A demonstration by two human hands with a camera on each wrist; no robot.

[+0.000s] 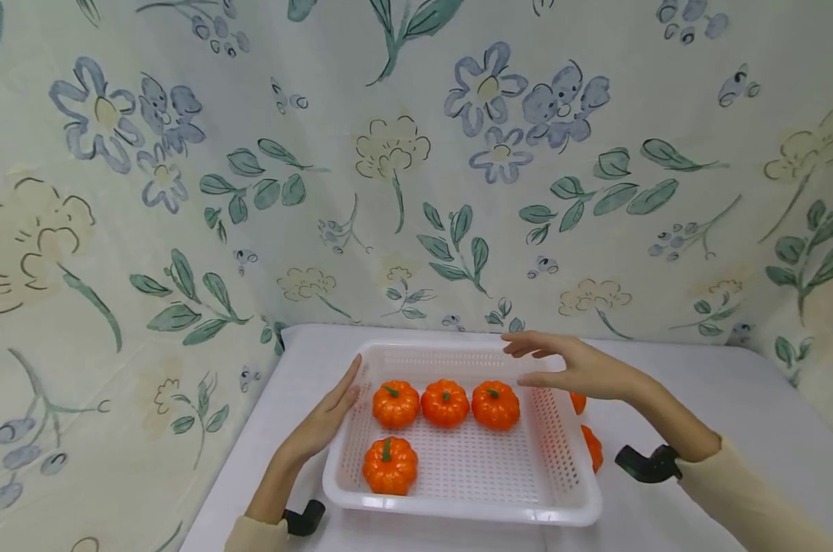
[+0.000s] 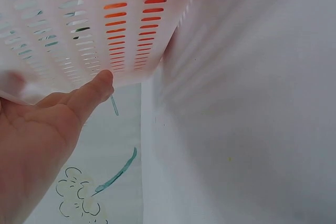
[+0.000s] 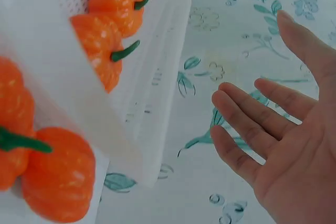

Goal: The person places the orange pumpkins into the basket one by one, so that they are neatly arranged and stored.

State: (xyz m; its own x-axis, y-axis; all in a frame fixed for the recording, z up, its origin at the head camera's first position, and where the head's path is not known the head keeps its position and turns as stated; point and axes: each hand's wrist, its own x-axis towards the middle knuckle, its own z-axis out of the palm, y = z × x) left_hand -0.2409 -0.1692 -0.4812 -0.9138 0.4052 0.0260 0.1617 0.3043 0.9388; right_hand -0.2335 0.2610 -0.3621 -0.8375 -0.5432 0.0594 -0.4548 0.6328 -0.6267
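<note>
A white perforated plastic basket [image 1: 461,512] sits on the table. Inside it, three small orange pumpkins [image 1: 446,404] with green stems form a row toward the back, and one more pumpkin [image 1: 390,466] lies at the front left. My left hand [image 1: 325,418] rests on the basket's left side with straight fingers; the left wrist view shows its fingertips [image 2: 105,80] against the slotted wall. Over the back right corner, my right hand [image 1: 578,366] is spread and holds nothing. In the right wrist view its relaxed fingers [image 3: 252,121] stand apart from the basket wall.
Two more pumpkins lie on the table just outside the basket's right wall, partly hidden by it in the head view; the nearer pumpkin [image 1: 593,448] shows beside the rim. The table has a white cover [image 1: 706,414]. Behind it hangs a floral curtain [image 1: 416,253].
</note>
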